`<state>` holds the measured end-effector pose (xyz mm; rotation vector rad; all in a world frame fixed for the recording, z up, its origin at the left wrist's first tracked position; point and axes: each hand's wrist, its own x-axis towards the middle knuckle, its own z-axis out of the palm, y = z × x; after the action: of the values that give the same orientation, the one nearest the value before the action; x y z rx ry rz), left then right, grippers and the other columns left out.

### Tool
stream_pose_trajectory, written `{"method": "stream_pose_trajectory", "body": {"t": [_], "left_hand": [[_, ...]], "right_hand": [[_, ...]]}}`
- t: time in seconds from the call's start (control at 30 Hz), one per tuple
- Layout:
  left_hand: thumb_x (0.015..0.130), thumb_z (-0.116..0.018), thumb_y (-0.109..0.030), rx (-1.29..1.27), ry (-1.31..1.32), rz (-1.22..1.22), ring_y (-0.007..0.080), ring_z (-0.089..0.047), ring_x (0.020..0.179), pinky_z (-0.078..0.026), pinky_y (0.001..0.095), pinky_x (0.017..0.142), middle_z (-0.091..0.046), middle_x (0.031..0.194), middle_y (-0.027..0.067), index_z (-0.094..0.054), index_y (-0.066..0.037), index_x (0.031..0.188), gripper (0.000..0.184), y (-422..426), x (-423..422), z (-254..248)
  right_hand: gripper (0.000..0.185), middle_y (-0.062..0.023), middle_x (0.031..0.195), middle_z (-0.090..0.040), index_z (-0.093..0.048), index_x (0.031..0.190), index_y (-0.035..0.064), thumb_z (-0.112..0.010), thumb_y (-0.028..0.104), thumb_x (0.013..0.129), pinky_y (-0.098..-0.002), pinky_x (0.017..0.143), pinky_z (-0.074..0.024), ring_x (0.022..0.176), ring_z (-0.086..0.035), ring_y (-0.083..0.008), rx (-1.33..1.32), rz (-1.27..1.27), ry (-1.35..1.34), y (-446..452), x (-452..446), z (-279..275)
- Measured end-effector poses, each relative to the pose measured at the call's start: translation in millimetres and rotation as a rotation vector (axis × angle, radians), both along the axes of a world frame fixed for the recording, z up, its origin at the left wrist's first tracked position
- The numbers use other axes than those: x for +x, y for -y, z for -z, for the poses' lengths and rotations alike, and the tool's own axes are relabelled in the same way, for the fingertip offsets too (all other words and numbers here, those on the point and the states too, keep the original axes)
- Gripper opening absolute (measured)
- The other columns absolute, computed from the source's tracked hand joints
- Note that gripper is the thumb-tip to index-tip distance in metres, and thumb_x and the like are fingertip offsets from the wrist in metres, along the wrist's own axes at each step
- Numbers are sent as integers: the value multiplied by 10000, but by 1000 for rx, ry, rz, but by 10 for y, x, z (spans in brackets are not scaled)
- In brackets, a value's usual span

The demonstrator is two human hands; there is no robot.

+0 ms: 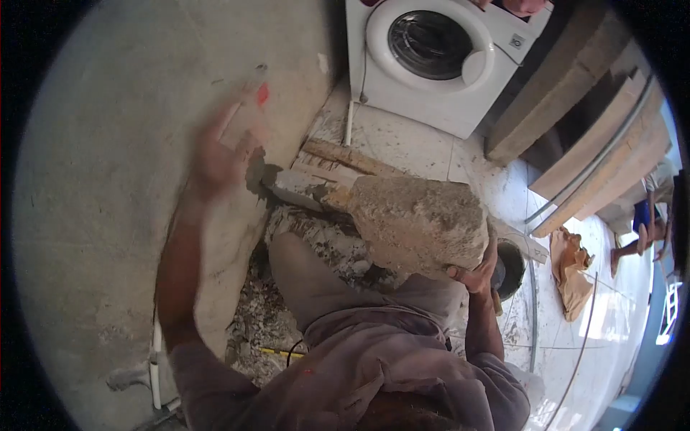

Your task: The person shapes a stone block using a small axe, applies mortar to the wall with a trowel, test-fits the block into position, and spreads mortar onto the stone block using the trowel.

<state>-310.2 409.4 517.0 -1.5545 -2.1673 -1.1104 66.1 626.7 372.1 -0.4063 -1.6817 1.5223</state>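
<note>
My right hand (478,276) grips the lower right corner of a rough, pale concrete block (420,223), thumb on its face. The block lies across in front of my knees. Its left end is beside a narrow whitish piece (298,188) with grey mortar on it, which reaches to the wall. A dark wet mortar patch (255,171) marks the wall there. My left hand (223,154) is raised near the wall, smeared by motion. A small red spot (263,93) shows just beyond its fingers; whether the hand holds anything is unclear.
A bare grey wall (122,179) rises on my left. Ahead stands a white washing machine (424,93). A wooden plank (352,156) lies on the tiles. To the right are a dark bucket (510,269), crumpled brown paper (571,276) and leaning boards (611,158). Another person (643,223) is at far right.
</note>
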Motion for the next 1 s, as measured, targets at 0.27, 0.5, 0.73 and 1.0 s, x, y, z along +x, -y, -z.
{"method": "stream_pose_trajectory", "body": {"t": [0.27,0.5,0.73,1.0], "left_hand": [[855,-626,-283,-186,338,377,330,-311,1325,-280,419,1077,-315,1438,172,-290,-52,1409,688,-154,1440,1226],[830,-633,-158,-64,430,119,334,-553,1099,-476,403,886,-552,1206,193,-502,-49,1241,445,98,1406,1756],[739,-734,-182,-90,473,91,302,-589,1032,-483,390,864,-604,1112,152,-545,-61,1190,503,270,1326,2126],[623,-818,-293,567,1212,85,287,-419,1215,-382,387,978,-462,1276,137,-363,-19,1317,874,431,1123,2391]], "right_hand": [[1102,-198,1296,-443,-297,1356,-56,-875,286,483,-399,998,-363,1199,-447,-303,392,-87,344,157,-244,168],[930,-206,1241,-498,-397,1297,13,-848,224,511,-418,962,-401,1145,-494,-351,561,-139,539,363,-492,245],[968,-204,1238,-496,-393,1309,29,-862,233,487,-435,980,-389,1156,-479,-367,606,-179,551,408,-571,420],[1082,-137,1305,-434,-299,1361,-23,-873,274,493,-377,1015,-338,1222,-412,-258,-133,-306,233,496,-789,576]]}}
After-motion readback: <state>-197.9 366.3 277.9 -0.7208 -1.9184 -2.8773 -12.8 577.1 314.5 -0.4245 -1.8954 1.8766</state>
